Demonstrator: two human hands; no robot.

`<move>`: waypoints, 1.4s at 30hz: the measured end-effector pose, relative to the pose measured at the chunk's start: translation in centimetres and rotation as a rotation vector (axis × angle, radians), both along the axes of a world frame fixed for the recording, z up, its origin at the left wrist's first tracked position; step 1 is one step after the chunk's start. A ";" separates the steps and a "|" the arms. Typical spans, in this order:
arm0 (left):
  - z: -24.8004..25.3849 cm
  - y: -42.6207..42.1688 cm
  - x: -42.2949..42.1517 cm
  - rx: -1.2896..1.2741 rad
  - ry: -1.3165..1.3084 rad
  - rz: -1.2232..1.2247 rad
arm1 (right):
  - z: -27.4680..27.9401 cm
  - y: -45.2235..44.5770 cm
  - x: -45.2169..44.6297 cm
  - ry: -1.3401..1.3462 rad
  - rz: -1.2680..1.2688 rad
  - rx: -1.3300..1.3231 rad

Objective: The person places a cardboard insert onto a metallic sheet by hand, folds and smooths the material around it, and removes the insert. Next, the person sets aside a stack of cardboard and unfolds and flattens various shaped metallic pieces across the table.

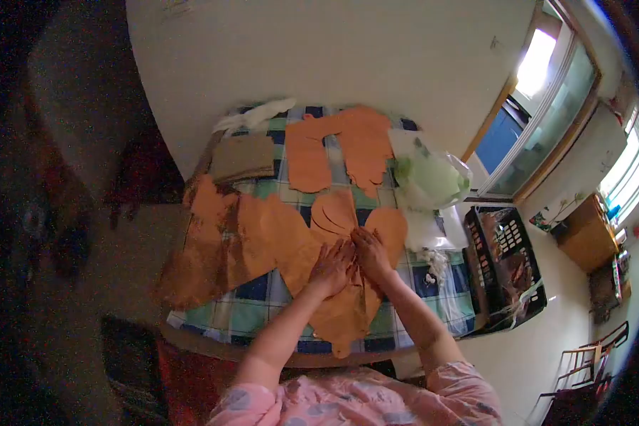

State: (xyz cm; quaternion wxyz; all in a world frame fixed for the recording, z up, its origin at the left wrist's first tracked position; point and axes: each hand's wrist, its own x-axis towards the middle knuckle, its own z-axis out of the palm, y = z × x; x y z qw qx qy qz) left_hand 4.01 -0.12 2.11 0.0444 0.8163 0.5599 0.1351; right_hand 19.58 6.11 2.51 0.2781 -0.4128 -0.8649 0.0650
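My left hand [334, 266] lies flat with its fingers stretched out on a large orange-brown sheet piece [341, 316]. Close beside it, my right hand [371, 252] rests on the same piece, fingers extended along its middle line. The piece has rounded lobes at the top and narrows to a small tab toward me; whether it is leather, paper or cloth I cannot tell. Between the lobes, just beyond my fingers, sits a rounded orange part [331, 211] with curved slits. What lies under my palms is hidden.
A checked cloth [227, 316] covers the table. More orange cut pieces [309, 160] lie beyond, and a brown patchy sheet [213, 248] at left. A folded tan piece [243, 157], a clear plastic bag [433, 174] and a black crate [504, 266] surround the work.
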 end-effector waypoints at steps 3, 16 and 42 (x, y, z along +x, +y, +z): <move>-0.1 -0.2 0.0 0.035 -0.036 0.001 | -0.9 0.3 0.0 0.070 0.012 -0.015; 0.8 10.2 0.7 0.166 -0.254 -0.077 | 0.2 0.0 -0.8 0.080 0.005 -0.238; -1.4 3.8 0.2 -0.016 -0.020 0.111 | 0.1 -0.3 -0.1 -0.257 -0.010 0.082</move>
